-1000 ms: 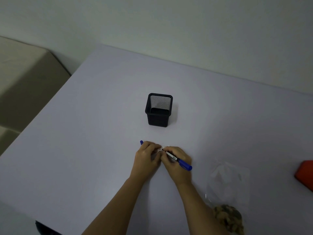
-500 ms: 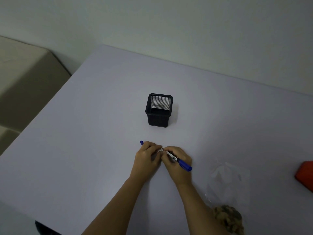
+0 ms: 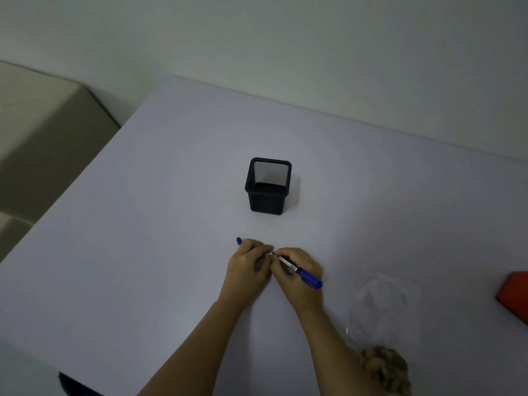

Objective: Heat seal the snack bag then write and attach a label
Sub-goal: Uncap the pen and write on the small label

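Both hands meet on the pale table (image 3: 143,252) in front of me. My right hand (image 3: 297,277) grips a blue-and-white marker (image 3: 300,272), its tip down on a small white label (image 3: 270,252) between the two hands. My left hand (image 3: 248,270) rests curled beside it, fingertips pinning the label, with the blue marker cap (image 3: 239,240) poking out from behind its fingers. The clear snack bag (image 3: 383,310) lies flat to the right, its brown snacks (image 3: 385,370) bunched at the near end.
A black mesh pen holder (image 3: 268,185) stands empty just beyond my hands. A red object (image 3: 514,295) sits at the right edge, cut off by the frame. A beige cushioned surface (image 3: 37,132) lies past the table's left edge.
Almost nothing has moved; the marker has shifted only slightly in my right hand over the label.
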{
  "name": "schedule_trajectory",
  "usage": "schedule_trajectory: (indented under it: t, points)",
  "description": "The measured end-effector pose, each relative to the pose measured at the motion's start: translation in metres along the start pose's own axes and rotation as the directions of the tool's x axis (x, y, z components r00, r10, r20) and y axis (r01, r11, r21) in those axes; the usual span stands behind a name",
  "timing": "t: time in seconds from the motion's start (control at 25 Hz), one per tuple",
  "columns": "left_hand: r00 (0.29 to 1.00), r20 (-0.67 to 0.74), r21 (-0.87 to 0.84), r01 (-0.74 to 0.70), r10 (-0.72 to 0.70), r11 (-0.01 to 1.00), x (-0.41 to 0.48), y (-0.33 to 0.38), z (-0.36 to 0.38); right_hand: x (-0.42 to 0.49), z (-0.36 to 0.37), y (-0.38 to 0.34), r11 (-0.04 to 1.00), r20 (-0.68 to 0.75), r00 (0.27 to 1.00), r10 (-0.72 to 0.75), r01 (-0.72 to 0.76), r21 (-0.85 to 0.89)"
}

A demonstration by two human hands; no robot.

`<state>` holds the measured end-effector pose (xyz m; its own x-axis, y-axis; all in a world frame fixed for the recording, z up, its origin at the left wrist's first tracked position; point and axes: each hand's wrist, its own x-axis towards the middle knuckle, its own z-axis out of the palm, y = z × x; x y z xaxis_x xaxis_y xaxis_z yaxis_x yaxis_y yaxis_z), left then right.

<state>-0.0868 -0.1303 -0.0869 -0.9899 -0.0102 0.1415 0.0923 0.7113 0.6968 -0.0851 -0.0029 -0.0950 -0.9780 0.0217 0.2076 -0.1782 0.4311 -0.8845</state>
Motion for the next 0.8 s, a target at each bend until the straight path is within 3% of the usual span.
schedule_trajectory:
  t: [0.8]
  points:
    - [1.0,0.009,0.014,-0.014,0.014,1.0,-0.0004,-0.0027,0.0001,0.0002,0.0005,-0.0018,1.0,-0.013,1.0,0.004,-0.003,0.02]
